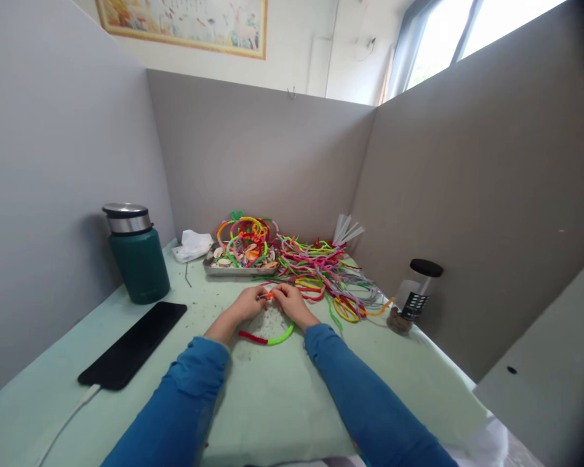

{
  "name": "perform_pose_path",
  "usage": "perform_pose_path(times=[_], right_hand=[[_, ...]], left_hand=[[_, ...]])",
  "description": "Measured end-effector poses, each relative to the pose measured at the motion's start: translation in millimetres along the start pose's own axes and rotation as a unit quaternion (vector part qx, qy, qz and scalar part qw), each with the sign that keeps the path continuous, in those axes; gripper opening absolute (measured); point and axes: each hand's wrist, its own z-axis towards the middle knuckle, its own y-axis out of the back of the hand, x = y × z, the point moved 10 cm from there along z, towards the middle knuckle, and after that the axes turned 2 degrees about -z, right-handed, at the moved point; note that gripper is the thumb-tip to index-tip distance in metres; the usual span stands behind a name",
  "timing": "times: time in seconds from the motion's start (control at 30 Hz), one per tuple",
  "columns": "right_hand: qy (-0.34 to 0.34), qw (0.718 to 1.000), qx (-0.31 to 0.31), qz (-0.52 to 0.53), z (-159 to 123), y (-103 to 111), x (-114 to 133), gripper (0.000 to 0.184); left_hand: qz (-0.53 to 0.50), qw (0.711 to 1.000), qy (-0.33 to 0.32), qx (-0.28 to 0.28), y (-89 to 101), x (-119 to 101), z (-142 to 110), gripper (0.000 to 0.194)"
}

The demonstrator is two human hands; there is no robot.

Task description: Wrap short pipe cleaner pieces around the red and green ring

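Both hands meet over the middle of the table, fingers pinched close together. A ring of fuzzy pipe cleaners [279, 339], red and green along its near side, curves below them. My left hand [248, 303] is closed on the ring's far side, where a bit of purple shows. My right hand [292, 303] pinches an orange-red piece of pipe cleaner [270, 296] at the same spot. The fingers partly hide how the pieces join. Just beyond the hands stands a metal tray [241, 270] holding shells and several finished-looking, colourful pipe-cleaner rings [248, 237].
A heap of loose pipe cleaners [316, 263] spreads behind and right. White strips [346, 231] lean at the back. A clear jar with black lid [415, 295] stands right. At left are a green bottle [139, 259], a phone [133, 344] on a cable and tissues [194, 244]. Grey partitions [263, 143] enclose the table.
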Motion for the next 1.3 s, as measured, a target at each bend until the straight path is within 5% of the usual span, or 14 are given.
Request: perform_pose_path(times=[0.27, 1.03, 1.3], right_hand=[[-0.003, 1.0, 0.006, 0.01, -0.9, -1.6, 4.8, 0.017], [-0.008, 1.0, -0.009, -0.013, 0.8, 1.9, -0.2, 0.018], [0.023, 0.998, 0.0, -0.053, -0.3, 0.2, 6.5, 0.019]], left_hand=[[0.135, 0.99, -0.024, -0.044, 11.9, -13.7, -5.9, 0.017], [0.128, 0.99, -0.026, -0.053, 19.9, -25.0, -12.6, 0.021], [0.038, 0.998, -0.008, -0.044, 15.6, -13.4, -5.2, 0.019]])
